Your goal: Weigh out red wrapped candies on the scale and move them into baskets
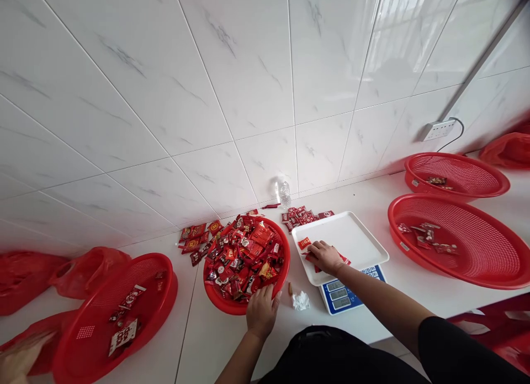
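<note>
My left hand (261, 312) grips the near rim of a round red plastic basket (216, 305), its fingers curled over the edge. Small red snack packets (240, 257) heap up in this basket. On the white tray (351, 235) of a blue digital scale (342, 296), my right hand (325, 257) is closed over red snack packets (344, 259), which show on both sides of it. Its fingertips and part of those packets are hidden. One red packet (304, 243) lies by the tray's left edge.
Loose packets (296, 217) lie behind the tray, beside a clear plastic bottle (284, 194). A crumpled tissue (300, 301) sits between basket and scale. Red baskets (488, 246) stand at right; another basket (161, 301) and red bags (89, 271) at left. Another person's hand (25, 353) blurs lower left.
</note>
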### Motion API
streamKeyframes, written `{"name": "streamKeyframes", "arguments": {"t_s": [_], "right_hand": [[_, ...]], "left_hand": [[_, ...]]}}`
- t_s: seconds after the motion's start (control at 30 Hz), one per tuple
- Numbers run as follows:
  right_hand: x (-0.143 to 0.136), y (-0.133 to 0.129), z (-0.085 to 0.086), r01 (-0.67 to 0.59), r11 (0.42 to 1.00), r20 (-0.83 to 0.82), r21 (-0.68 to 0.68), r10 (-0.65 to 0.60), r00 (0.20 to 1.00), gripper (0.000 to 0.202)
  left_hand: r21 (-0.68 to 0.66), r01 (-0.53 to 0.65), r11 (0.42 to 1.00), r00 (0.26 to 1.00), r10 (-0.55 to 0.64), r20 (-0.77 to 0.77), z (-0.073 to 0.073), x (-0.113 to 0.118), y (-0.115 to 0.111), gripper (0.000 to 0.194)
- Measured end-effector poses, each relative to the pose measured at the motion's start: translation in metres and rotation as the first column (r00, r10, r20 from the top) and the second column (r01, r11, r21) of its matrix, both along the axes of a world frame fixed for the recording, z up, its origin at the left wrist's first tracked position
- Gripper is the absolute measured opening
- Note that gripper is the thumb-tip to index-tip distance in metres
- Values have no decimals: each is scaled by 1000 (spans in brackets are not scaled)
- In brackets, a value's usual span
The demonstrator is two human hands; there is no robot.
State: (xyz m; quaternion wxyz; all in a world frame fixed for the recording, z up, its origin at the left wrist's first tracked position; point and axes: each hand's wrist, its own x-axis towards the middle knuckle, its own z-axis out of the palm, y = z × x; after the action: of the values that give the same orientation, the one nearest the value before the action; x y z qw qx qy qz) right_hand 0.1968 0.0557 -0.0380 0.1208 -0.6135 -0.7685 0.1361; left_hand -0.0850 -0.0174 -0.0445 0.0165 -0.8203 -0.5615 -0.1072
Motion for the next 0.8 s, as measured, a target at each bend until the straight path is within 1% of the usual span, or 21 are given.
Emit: {"name": "streamKeyframes", "arguments": {"t_s": [0.1,0.2,0.3,0.43,0.6,0.67,0.8], "right_hand": [[3,3,2,48,999,-24,-5,-48,999,29],[9,9,9,129,992,-51,-12,-129,990,35],[13,18,16,195,979,-67,-58,-198,978,42],[10,29,24,189,965,-62,-182,-203,977,43],[-2,40,25,157,929,-18,-334,-173,985,61],[-5,44,25,148,910,-3,-386,-162,987,58],[-7,48,27,141,892,10,-430,-151,988,40]], "left_hand": [[0,1,1000,1000,-1,-4,1,0,0,35],[11,5,1000,1000,-5,-7,2,1,-1,34],[16,4,1000,1000,-4,-11,3,1,-1,34],[14,12,1000,1000,-12,-16,4,1,0,34],[17,14,1000,1000,-13,-26,5,1,0,33],[24,12,1000,1000,-11,-26,5,1,0,33],[26,5,1000,1000,-4,-27,2,1,-1,34]]}}
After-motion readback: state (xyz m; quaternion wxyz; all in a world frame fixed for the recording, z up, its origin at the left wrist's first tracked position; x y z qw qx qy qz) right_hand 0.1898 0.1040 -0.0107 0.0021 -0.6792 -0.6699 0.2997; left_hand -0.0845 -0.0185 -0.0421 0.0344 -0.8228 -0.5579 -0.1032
